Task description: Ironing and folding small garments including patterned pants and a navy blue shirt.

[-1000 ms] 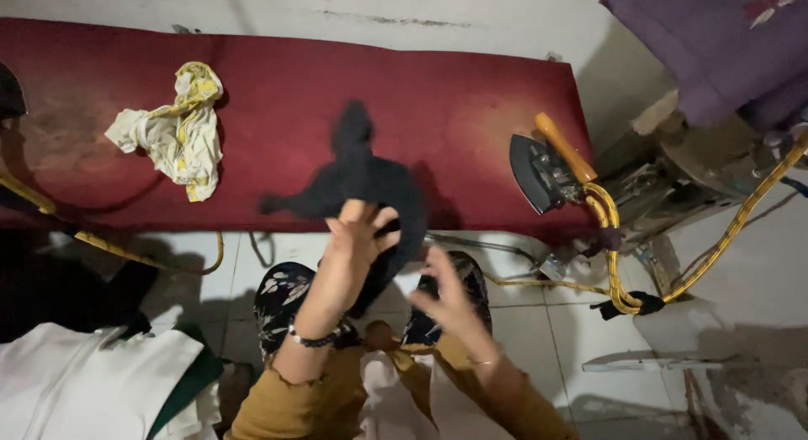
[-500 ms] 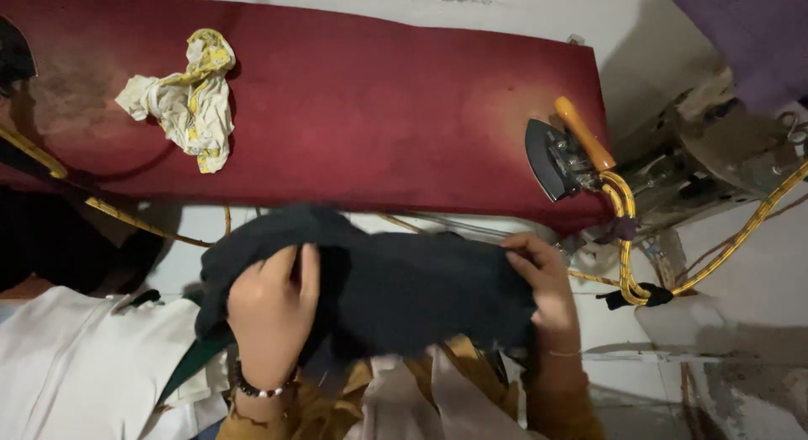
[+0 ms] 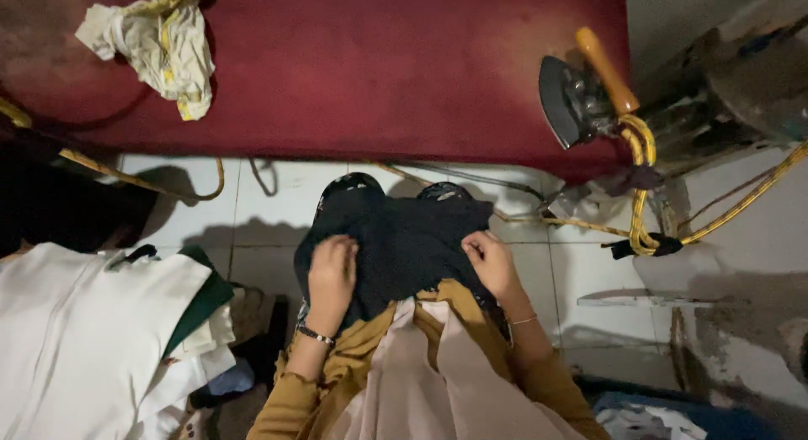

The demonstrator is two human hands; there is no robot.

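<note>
Garment (image 3: 404, 238), dark, bunched in lap below red surface (image 3: 353, 70), not yet laid out. Left hand (image 3: 332, 272) and right hand (image 3: 488, 259) both pinch its cloth, fingers curled shut. Iron (image 3: 572, 95) parked at surface's right end, untouched. White pile (image 3: 84, 339) waits at left.

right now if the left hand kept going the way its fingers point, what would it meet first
The left hand points toward the red table edge, but it already rests on the dark garment; more of that cloth comes first, though depth is unclear.

Iron (image 3: 581, 95) stands on the table's (image 3: 379, 70) right end.
</note>
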